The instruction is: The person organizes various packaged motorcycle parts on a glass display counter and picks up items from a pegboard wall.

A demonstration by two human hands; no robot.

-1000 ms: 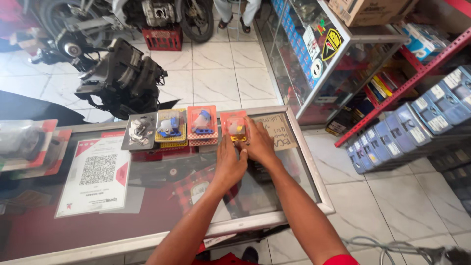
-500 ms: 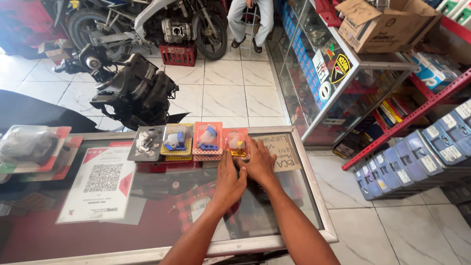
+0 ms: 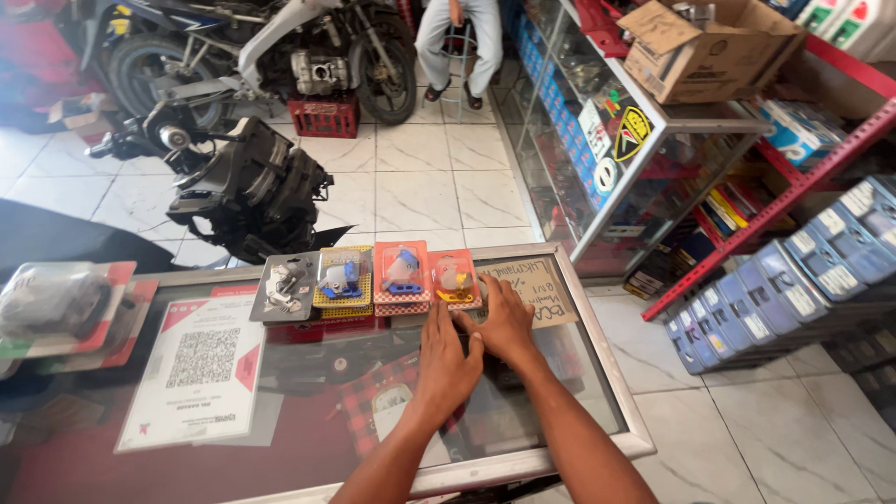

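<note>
Four blister packs of small parts lie in a row at the far edge of the glass counter (image 3: 579, 373): a grey one (image 3: 287, 287), a yellow one (image 3: 343, 280), a red one (image 3: 402, 271) and an orange one (image 3: 455, 278) at the right end. My right hand (image 3: 507, 322) rests flat on the glass with its fingertips against the orange pack's right edge. My left hand (image 3: 446, 359) lies flat beside it, fingertips just below the same pack. Neither hand grips anything.
A laminated code sheet (image 3: 201, 369) and bagged parts (image 3: 56, 303) lie on the counter's left; a handwritten cardboard sign (image 3: 546, 289) lies right of the packs. Beyond are a dismantled motorcycle body (image 3: 247, 187), a red crate (image 3: 322, 117), a seated person's legs (image 3: 457, 37), a glass cabinet (image 3: 607, 140) and red shelving (image 3: 793, 271).
My right hand has slid back off the top of the orange pack, which now sits in line beside the red one. My head has tilted, shifting the view.
</note>
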